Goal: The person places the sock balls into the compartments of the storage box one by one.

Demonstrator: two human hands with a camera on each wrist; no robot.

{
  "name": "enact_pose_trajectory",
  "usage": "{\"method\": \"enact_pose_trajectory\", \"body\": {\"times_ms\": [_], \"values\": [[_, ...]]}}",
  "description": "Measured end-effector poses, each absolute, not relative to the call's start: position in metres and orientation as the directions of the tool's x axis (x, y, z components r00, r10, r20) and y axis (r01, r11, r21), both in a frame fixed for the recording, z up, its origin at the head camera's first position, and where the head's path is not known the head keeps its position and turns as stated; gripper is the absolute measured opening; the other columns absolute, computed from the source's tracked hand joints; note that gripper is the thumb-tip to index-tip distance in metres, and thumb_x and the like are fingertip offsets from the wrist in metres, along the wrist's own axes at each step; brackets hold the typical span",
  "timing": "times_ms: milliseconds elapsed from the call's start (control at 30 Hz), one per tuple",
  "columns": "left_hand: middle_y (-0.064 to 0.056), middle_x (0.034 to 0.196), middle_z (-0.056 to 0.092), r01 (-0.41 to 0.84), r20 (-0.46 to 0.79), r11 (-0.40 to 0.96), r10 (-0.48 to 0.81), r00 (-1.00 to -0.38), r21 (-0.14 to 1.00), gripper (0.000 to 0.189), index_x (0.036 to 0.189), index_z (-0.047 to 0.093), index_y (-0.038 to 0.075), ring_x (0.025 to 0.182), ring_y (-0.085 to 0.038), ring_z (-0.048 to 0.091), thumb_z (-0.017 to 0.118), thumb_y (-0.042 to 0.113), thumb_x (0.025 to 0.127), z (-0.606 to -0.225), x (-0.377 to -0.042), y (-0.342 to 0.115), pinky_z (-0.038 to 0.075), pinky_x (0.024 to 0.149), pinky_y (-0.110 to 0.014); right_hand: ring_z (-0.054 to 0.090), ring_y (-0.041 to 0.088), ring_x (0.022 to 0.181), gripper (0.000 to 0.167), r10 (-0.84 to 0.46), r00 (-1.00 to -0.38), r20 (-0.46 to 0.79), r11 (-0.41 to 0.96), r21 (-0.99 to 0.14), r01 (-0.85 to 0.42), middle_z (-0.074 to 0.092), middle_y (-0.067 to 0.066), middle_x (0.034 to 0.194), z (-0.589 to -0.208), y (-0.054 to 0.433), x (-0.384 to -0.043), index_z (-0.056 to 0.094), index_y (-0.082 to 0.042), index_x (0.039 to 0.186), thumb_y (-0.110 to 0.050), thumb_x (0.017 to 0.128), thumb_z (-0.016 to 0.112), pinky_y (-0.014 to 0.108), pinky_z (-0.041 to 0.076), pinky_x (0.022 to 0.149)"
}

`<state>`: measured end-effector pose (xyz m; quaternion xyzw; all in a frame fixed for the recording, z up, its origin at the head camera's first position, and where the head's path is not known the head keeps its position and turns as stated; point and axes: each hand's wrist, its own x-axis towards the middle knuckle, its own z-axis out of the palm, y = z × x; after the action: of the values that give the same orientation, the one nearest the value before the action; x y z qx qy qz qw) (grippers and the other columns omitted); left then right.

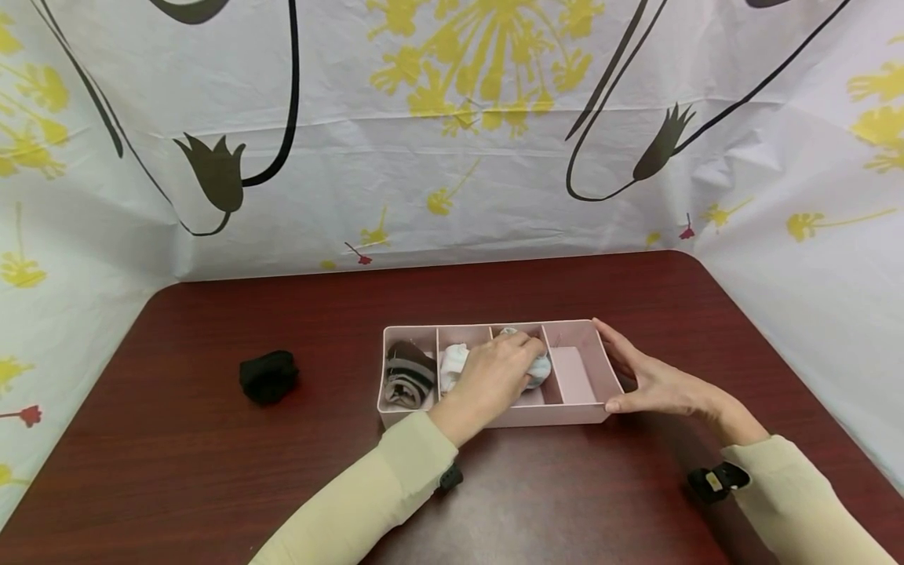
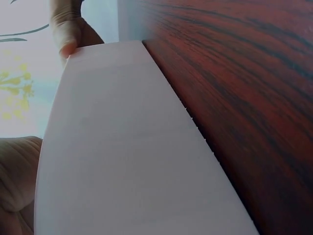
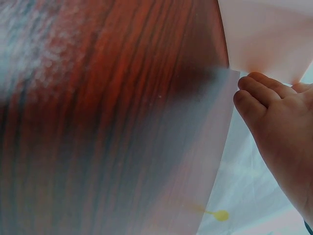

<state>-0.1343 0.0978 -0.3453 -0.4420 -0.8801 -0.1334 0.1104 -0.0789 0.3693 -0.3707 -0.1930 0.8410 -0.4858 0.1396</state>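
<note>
A pink box (image 1: 565,414) with several compartments stands on the table. My left hand (image 1: 498,367) reaches into its third compartment from the left and holds a pale blue rolled sock (image 1: 540,372), which the fingers partly hide. At the right end, my right hand (image 1: 657,382) grips the box, thumb on the front corner and fingers at the back corner. A striped brown and grey rolled sock (image 1: 410,377) lies in the leftmost compartment. Beside it sits a white rolled sock (image 1: 453,366), partly behind my left hand. The rightmost compartment shows its bare floor.
A black rolled cloth bundle (image 1: 268,377) lies on the dark red-brown table (image 1: 176,439), left of the box. A white sheet (image 1: 452,157) with yellow and grey flower prints hangs behind the table and along both sides.
</note>
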Motion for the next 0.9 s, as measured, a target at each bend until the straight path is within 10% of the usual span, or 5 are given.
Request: {"method": "enact_pose_trajectory", "body": {"times_ms": [900], "values": [[0.006, 0.098, 0.065, 0.796, 0.337, 0.602, 0.737, -0.586, 0.067, 0.03, 0.102, 0.066, 0.02, 0.093, -0.013, 0.061, 0.078, 0.021, 0.074, -0.3527, -0.1346, 0.1011, 0.052, 0.074, -0.023, 0.028, -0.007, 0.129, 0.108, -0.465, -0.884, -0.043, 0.429, -0.885, -0.183, 0.009, 0.031, 0.151, -0.3737, 0.3705, -0.079, -0.007, -0.013, 0.151, -0.005, 0.078, 0.072, 0.013, 0.035, 0.094]]}}
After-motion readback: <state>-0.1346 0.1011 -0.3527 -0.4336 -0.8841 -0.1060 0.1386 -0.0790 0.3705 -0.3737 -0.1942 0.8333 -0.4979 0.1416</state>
